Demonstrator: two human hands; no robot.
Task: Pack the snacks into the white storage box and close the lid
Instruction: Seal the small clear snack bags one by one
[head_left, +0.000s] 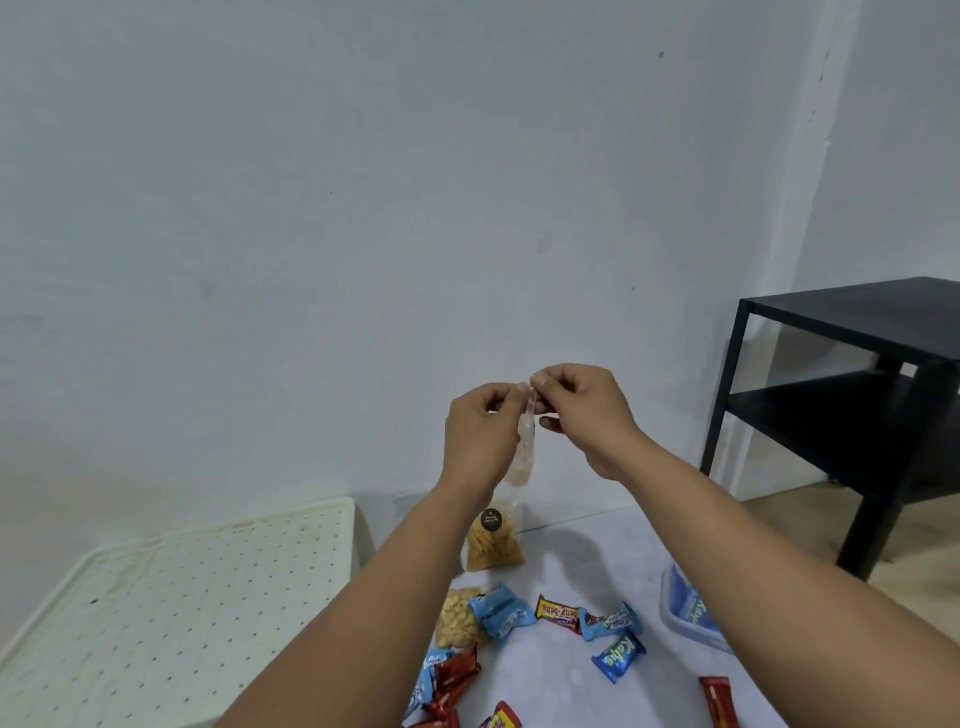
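Note:
My left hand and my right hand are raised above the table, both pinching the top of a small clear plastic bag that hangs between them. Below stand a clear bag of yellow chips with a dark round sticker and a bag of pale nuts. Several wrapped bars lie on the light table: blue ones, a red and yellow one, red ones. The storage box shows only as a translucent corner at the right, behind my right forearm, with a blue packet inside.
A white perforated stool or crate top sits at the left, lower than the table. A black side table with a shelf stands at the right on a wooden floor. A plain pale wall is behind everything.

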